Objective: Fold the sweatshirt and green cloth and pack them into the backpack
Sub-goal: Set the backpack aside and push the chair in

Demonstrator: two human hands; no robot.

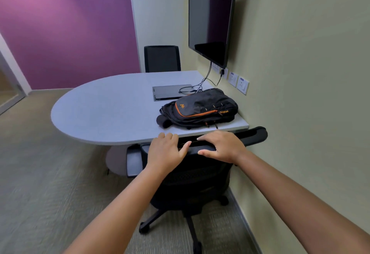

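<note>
Backpack (197, 108) lies zipped at centre right of the frame on the table (104, 113), long axis running left to right, just beyond both hands; left hand (167, 151) and right hand (222, 146) grip the chair backrest (206, 149). Neither sweatshirt nor green cloth is visible.

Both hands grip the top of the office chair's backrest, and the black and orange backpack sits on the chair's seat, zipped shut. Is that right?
Not quite. The head view shows the backpack lying on the grey table, not on the seat. The rest holds: left hand and right hand both grip the top of the office chair backrest, and the backpack looks zipped shut.
</note>
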